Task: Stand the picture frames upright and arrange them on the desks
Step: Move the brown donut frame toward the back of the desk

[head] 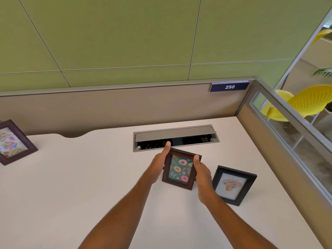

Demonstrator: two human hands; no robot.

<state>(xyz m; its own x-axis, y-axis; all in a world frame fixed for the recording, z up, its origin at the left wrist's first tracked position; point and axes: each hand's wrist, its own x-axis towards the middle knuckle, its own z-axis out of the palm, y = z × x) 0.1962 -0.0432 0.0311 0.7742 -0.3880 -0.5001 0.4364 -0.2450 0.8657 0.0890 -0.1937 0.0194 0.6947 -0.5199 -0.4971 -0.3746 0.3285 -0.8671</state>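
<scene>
1. Head view: at centre frame both hands, left hand [159,163] and right hand [202,170], close their grip on the side edges of the brown donut frame [179,170], tilted above the table [89,177].
2. To do it well, set the bottom edge down first, clear of the black frame [233,185] just to its right.
3. Check the back stand, hidden here, before letting go.

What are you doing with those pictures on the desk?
A person is holding the brown frame with the donut picture between both hands, the left hand on its left side and the right hand on its right side, on the white desk. It stands a bit tilted. A black frame with a flower picture stands just to its right. Another brown frame stands far off at the left edge.
</scene>
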